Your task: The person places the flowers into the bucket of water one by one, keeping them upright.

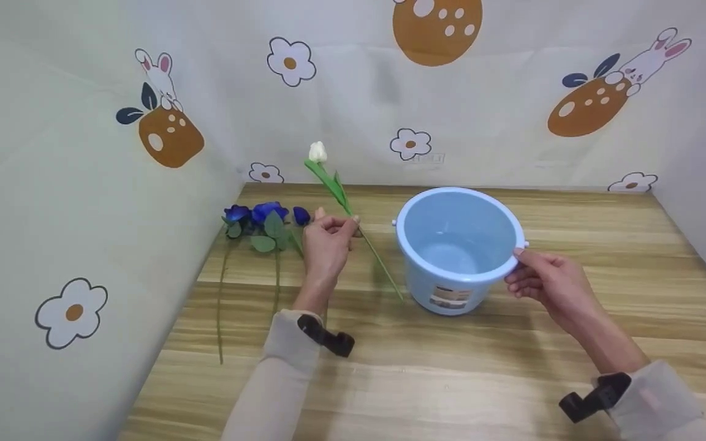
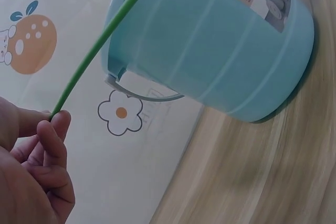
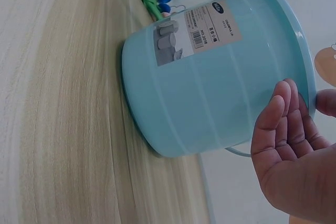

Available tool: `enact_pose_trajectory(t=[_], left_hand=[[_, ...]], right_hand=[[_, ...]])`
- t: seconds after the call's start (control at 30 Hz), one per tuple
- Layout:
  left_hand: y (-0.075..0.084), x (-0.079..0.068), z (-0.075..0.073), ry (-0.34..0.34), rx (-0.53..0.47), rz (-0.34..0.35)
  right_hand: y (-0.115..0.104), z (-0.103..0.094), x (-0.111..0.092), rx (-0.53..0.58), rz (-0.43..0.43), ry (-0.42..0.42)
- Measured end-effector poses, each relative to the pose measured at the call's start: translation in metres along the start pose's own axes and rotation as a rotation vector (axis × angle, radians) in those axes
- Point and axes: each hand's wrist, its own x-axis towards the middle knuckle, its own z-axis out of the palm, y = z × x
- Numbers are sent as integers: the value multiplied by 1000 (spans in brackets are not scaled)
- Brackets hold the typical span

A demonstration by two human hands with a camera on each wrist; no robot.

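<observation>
White tulip [image 1: 331,185], bloom at the bucket's [image 1: 420,289] ten o'clock. I have the left hand [image 1: 326,248] pinching it narrowly at mid-stem, likely for balance; the lower end angles in beside the bucket's seven-thirty. Right hand [image 1: 552,285] grips the rim [image 1: 460,277] near four o'clock, probably to steady it. Blue flowers [image 1: 269,213] lie at nine, blooms far side, seemingly leaving the stems within reach.
</observation>
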Motion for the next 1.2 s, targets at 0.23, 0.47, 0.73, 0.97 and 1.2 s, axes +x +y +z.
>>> enact_pose_trajectory(t=[0.23, 0.47, 0.73, 0.97, 1.2], left_hand=[[4, 0, 2, 10, -94, 1], [8, -3, 6, 12, -148, 10], [11, -4, 9, 3, -244, 1], [17, -8, 9, 7, -233, -2], [24, -12, 12, 26, -273, 25]], right_hand=[[0, 0, 0, -4, 6, 3], [-1, -1, -1, 0, 10, 5], [-1, 0, -1, 5, -3, 6], [-1, 0, -1, -18, -1, 10], [-1, 0, -1, -29, 5, 16]])
